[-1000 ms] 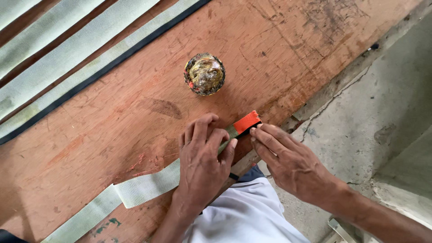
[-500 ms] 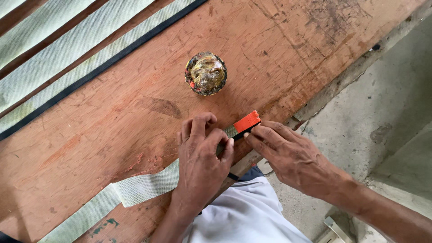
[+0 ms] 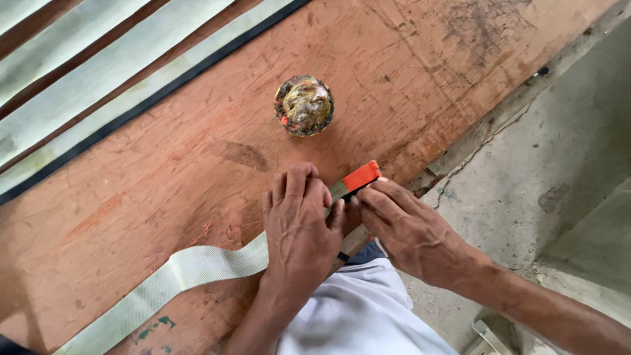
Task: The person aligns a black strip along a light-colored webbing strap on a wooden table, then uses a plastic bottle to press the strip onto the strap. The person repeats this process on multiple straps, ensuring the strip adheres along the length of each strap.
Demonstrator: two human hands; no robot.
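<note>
My left hand (image 3: pixel 299 220) lies palm down on a pale woven strap (image 3: pixel 190 269) that runs across the reddish wooden board (image 3: pixel 164 171). Its fingers press the strap flat near the strap's end. The end of the strap carries an orange patch (image 3: pixel 361 176) close to the board's edge. My right hand (image 3: pixel 407 227) rests beside it, with fingertips pinching the strap just below the orange patch. A small round tin (image 3: pixel 303 105) with a smeared, dirty top stands on the board a little beyond my hands.
More pale straps (image 3: pixel 98 72) and a black edged band (image 3: pixel 151 98) lie across the board's far left. A grey concrete floor (image 3: pixel 539 151) with a crack lies to the right of the board. White cloth on my lap (image 3: pixel 361 315) shows at the bottom.
My left fingers have curled slightly and my right hand has slid a bit closer along the strap. The tin and the strap stay where they were.
</note>
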